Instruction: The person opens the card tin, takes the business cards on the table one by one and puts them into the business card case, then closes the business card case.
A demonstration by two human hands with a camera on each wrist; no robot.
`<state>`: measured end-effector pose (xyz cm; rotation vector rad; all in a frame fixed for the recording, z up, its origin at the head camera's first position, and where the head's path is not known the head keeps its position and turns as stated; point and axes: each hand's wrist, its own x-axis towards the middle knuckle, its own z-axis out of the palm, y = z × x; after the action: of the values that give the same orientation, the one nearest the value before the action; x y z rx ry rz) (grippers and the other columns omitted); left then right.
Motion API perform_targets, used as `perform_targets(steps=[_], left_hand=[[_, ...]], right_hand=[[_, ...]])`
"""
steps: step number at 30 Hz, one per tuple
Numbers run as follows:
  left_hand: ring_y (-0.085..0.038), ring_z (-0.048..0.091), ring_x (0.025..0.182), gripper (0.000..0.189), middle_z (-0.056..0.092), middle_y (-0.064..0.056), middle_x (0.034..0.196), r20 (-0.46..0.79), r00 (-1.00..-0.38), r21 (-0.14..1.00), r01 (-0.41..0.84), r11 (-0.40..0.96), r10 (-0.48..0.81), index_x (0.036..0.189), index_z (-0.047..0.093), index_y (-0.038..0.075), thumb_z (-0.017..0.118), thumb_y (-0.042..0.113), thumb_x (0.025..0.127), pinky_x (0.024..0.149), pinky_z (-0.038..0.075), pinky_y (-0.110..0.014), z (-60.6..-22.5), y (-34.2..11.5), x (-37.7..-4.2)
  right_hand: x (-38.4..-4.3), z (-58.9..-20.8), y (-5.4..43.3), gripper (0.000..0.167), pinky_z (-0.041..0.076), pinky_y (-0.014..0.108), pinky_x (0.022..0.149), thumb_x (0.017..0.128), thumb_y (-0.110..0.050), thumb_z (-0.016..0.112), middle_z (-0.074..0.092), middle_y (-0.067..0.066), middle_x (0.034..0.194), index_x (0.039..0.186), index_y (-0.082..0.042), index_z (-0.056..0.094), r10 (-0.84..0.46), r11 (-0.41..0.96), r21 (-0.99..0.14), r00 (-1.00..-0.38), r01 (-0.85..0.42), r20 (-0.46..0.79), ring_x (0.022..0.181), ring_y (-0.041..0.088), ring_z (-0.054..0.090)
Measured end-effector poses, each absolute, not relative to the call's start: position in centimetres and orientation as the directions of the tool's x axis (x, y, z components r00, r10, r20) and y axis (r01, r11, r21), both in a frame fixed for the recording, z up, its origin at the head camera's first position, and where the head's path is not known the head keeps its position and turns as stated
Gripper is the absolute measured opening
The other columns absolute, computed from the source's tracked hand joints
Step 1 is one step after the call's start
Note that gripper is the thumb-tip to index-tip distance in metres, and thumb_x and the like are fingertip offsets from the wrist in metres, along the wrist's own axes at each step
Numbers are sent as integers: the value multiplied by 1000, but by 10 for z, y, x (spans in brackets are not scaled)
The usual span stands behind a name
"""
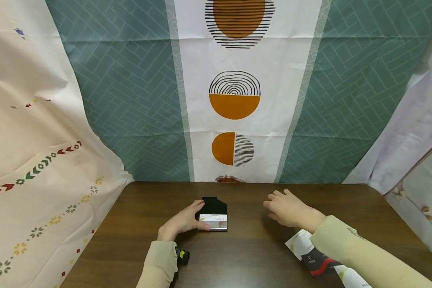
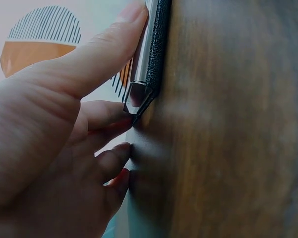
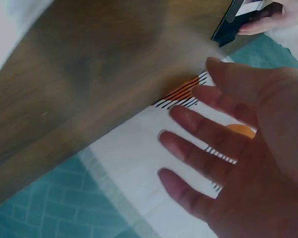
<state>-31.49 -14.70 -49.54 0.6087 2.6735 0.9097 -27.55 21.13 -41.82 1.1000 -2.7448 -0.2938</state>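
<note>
On the brown table lies a business card holder, its black flap opened away from me and a white card showing in its metal tray. My left hand grips its left side, thumb at the near corner and index finger at the far part. In the left wrist view the thumb presses along the shiny metal edge, while other fingers reach the tabletop. My right hand hovers over the right half of the table with nothing in it. Its fingers are spread and slightly bent in the right wrist view.
Several printed cards or leaflets, white and dark with a red band, lie at the right, partly under my right forearm. A patterned cloth hangs behind the table's back edge. A floral cloth borders the left side.
</note>
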Motion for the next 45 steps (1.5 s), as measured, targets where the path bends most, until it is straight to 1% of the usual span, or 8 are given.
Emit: perform_targets(steps=[10,15,18,22,27,32,39,45], left_hand=[[-35,26,143,100,25,-17,158,-92,-876,629,317,710,473,150,35,-1,83,45,75,110,28,-53,-495,-145,-314],[-35,25,143,100,25,-16,158,-94,-880,626,311,715,465,150,34,0,83,45,76,110,28,-53,-495,-145,-315],[-36,25,143,100,25,-16,158,-95,-879,621,314,718,467,150,35,0,83,45,76,110,28,-53,-496,-145,-316],[-36,26,142,99,26,-17,157,-91,-877,620,321,716,472,150,35,-1,83,44,75,110,28,-54,-497,-144,-315],[-36,26,142,100,25,-17,157,-93,-872,630,322,707,480,149,35,-1,83,45,75,110,28,-54,-498,-144,-314],[-35,25,143,100,25,-15,158,-102,-876,622,314,718,471,150,35,1,82,48,75,110,28,-54,-498,-145,-315],[-35,24,143,99,25,-15,158,-105,-881,619,306,724,462,151,35,2,82,47,76,110,27,-54,-495,-146,-315],[-34,26,143,99,25,-15,158,-102,-883,613,306,728,457,150,35,1,82,46,76,110,28,-53,-495,-147,-314]], right_hand=[[-247,-423,267,42,41,36,65,70,-32,86,60,-4,91,104,-15,70,-740,653,211,-672,-728,-27,85,18,54],[-245,-424,285,49,43,39,65,65,-35,88,58,-7,91,106,-15,70,-717,690,133,-697,-711,-2,86,18,54],[-244,-426,291,52,44,41,66,63,-37,88,58,-7,93,107,-14,70,-691,721,49,-723,-691,-19,87,19,56],[-241,-435,296,57,45,45,68,60,-38,89,58,-6,96,109,-16,70,-673,739,-14,-738,-673,-42,91,20,56],[-239,-446,298,51,46,45,66,58,-32,90,55,-8,93,102,-19,70,-668,744,-32,-742,-667,-60,88,19,55],[-238,-451,299,42,43,39,62,58,-27,91,51,-12,87,89,-22,64,-660,751,-21,-749,-660,-66,84,17,53],[-238,-452,298,47,40,42,63,54,-24,91,50,-11,84,86,-22,57,-650,760,-9,-760,-650,-24,81,19,53],[-237,-454,297,48,36,42,62,53,-28,91,53,-10,81,85,-23,56,-638,770,19,-770,-638,2,80,22,54]])
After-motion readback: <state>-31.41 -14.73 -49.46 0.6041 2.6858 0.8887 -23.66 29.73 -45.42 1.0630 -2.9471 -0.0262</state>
